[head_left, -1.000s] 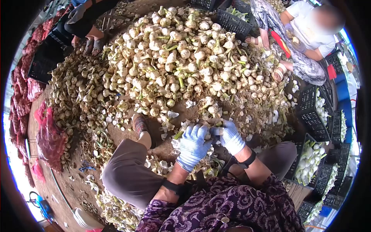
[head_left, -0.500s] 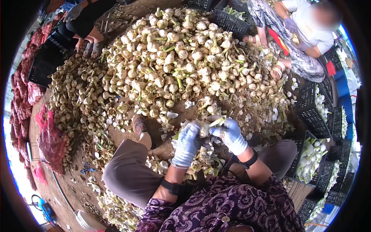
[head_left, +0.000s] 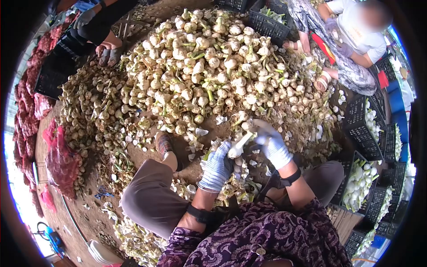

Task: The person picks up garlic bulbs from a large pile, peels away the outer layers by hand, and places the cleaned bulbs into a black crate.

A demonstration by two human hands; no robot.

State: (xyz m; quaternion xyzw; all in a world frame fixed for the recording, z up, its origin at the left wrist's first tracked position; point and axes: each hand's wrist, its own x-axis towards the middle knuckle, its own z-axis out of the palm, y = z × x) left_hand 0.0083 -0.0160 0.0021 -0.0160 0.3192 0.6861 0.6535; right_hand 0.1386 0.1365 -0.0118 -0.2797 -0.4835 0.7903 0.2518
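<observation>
My left hand (head_left: 216, 167), in a white and grey work glove, is closed at the lower side of a white garlic bulb (head_left: 235, 151). The bulb is tilted, its pale stem pointing up and to the right. Close to the stem's end is my right hand (head_left: 274, 147), gloved alike, its fingers smeared by motion. Past the stem lie loose garlic bulbs (head_left: 241, 116) with brownish skins, at the near edge of a big heap (head_left: 195, 66). Peeled skins and cut scraps (head_left: 233, 189) cover the ground beneath my hands.
Black crates (head_left: 362, 127) of white garlic stand along the right. A person (head_left: 356, 40) sits at the upper right, beside another crate (head_left: 269, 24). At the upper left are a second person's legs and gloved hand (head_left: 83, 18). Red mesh sacks (head_left: 60, 162) line the left.
The garlic bulb now shows whiter and more fully, with its stem tilted up. My right hand has moved up and to the right. My left hand stays nearly in place.
</observation>
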